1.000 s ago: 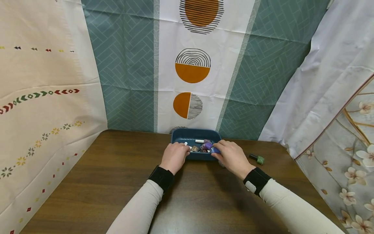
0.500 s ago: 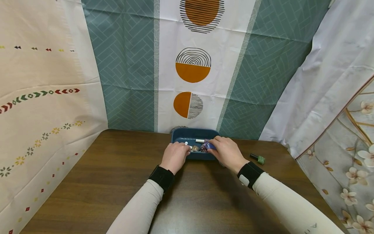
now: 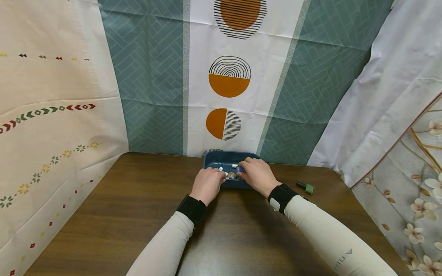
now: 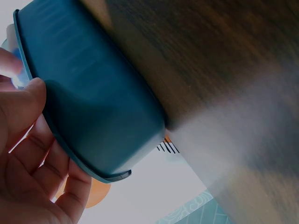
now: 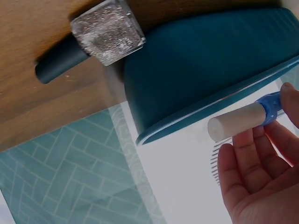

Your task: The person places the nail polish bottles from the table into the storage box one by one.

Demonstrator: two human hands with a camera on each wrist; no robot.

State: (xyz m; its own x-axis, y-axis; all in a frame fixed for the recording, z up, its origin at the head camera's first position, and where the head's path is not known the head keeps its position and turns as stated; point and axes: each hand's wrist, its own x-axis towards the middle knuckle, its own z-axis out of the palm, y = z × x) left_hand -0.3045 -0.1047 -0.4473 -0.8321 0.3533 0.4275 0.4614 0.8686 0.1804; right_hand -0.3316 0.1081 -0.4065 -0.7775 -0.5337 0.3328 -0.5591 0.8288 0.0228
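Observation:
A dark blue bin [image 3: 221,156] with several nail polish bottles in it stands at the back of the table. My left hand [image 3: 208,184] grips its front left rim; in the left wrist view the thumb lies at the rim of the bin [image 4: 93,88]. Over the bin's right part, my right hand [image 3: 257,175] pinches a blue nail polish bottle [image 5: 271,106] with a white cap [image 5: 236,122]. Inside the bin, a brownish bottle [image 3: 231,175] and a white cap [image 3: 221,169] show between the hands. My right hand hides other contents.
A green nail polish bottle [image 3: 309,189] with a black cap lies on the brown table [image 3: 145,214], right of the bin. Beside the bin, a silvery glitter nail polish bottle [image 5: 108,33] shows in the right wrist view. A patterned cloth [image 3: 155,126] hangs close behind the bin.
My right hand has moved left with the blue nail polish bottle, from the bin's right edge to over its contents. My left hand keeps its grip on the rim.

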